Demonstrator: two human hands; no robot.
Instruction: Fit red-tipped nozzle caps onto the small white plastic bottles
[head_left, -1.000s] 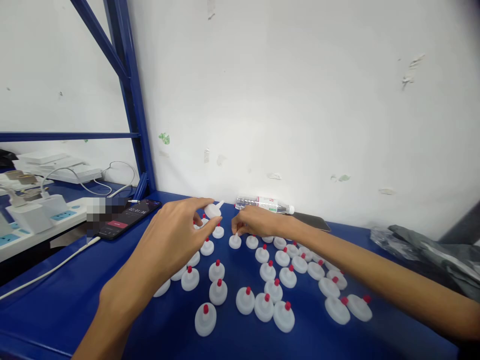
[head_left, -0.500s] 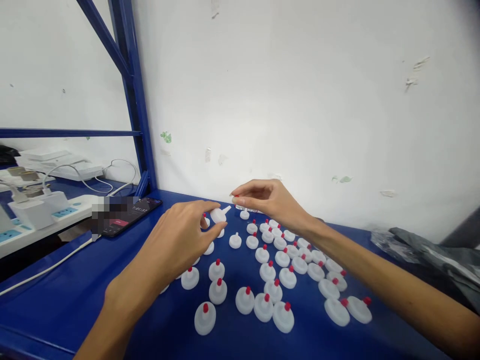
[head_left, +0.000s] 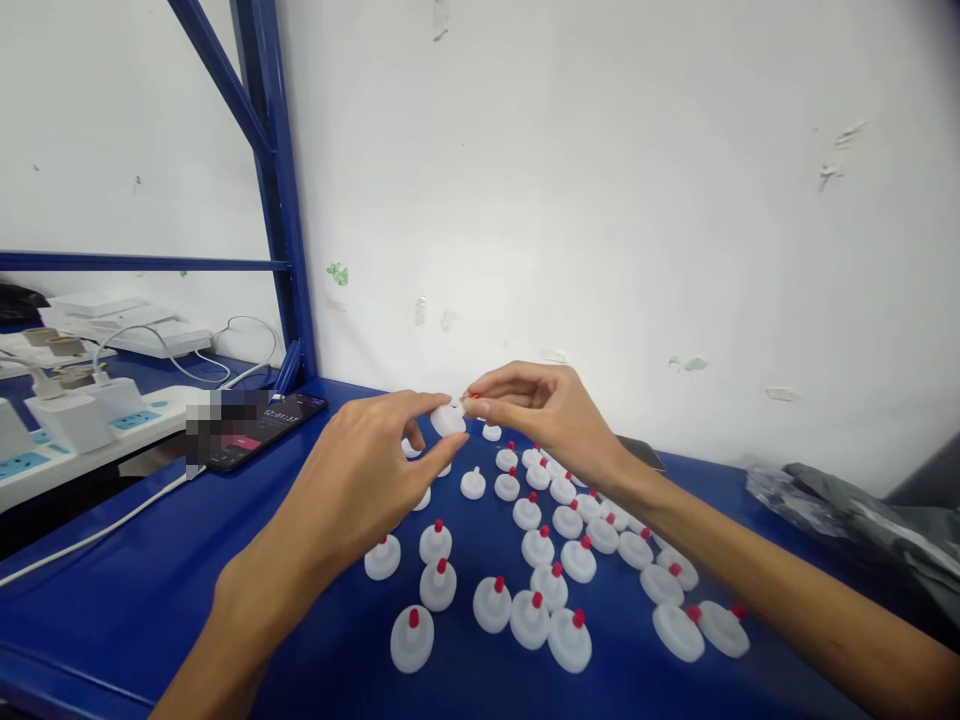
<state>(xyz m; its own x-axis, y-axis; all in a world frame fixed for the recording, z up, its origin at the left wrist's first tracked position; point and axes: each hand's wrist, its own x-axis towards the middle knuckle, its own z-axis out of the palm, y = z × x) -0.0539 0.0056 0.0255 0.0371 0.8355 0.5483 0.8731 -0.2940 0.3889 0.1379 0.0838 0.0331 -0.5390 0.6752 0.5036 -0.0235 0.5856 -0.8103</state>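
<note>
My left hand (head_left: 379, 455) pinches a white round nozzle cap (head_left: 448, 418) between thumb and fingers, its spout pointing right. At that spout, my right hand (head_left: 536, 395) grips a small red tip (head_left: 472, 397) between thumb and forefinger; the fingers partly cover where the two parts meet. Below the hands, many white nozzle caps with red tips stand spread over the blue table, such as a front one (head_left: 412, 640). A bare-spouted nozzle cap (head_left: 472, 484) stands just under the held one.
On the left lie a phone (head_left: 274, 430) and a white power strip (head_left: 169, 405) with chargers and cables. A blue metal frame (head_left: 277, 200) rises at the back left. Dark bags (head_left: 847, 510) and clear plastic lie at the right. A white wall backs the blue table (head_left: 330, 660).
The two hands have come together, bringing the red tip to the spout of the white nozzle cap. The view has shifted slightly.
</note>
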